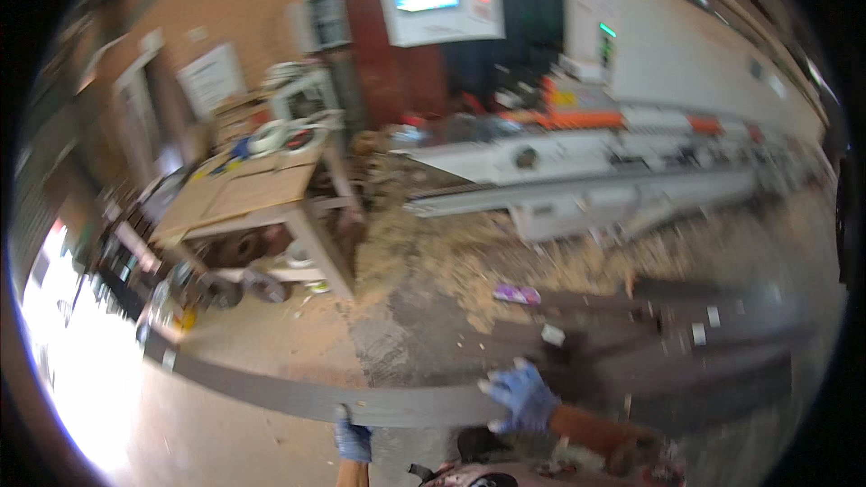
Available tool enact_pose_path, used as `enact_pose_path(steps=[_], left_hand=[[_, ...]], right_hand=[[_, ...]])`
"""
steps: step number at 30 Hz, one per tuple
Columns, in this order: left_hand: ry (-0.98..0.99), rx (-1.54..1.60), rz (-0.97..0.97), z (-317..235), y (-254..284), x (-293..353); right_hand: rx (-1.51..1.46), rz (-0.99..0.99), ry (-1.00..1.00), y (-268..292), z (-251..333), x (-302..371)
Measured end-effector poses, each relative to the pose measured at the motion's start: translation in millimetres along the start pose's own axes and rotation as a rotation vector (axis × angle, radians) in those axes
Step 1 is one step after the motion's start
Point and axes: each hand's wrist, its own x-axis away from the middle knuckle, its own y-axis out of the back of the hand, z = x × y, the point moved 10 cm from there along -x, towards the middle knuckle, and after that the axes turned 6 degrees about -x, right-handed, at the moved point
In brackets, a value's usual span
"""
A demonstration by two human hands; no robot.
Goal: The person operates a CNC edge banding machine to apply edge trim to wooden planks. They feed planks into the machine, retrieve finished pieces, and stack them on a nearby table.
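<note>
A long, flat grey board stretches from the far left to just in front of me, curving with the lens. My left hand, in a blue glove, grips its near edge with the thumb on top; the fingers underneath are hidden. At the board's right end is my right hand, also gloved in blue, with its fingers over the face and edge. A small white label sits near the board's far left end. The picture is smeared by motion.
Dark brown boards lie on the floor at the right. A wooden table with tools stands at the left. Behind, a long white and orange machine runs rightward over sawdust. A white control box with a lit screen hangs above.
</note>
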Motion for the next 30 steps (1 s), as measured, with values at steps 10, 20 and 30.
enact_pose_path(steps=[10,20,30], left_hand=[[-0.24,0.134,-0.131,-158,54,-209],[-0.376,0.064,-0.198,-227,95,-357],[-0.426,-0.008,-0.102,-227,68,-528]], right_hand=[[0.472,-0.517,-0.9,63,-247,-4],[-1.492,-1.008,-0.729,-47,-404,-95],[-1.374,-1.271,-0.781,-98,-467,-199]])
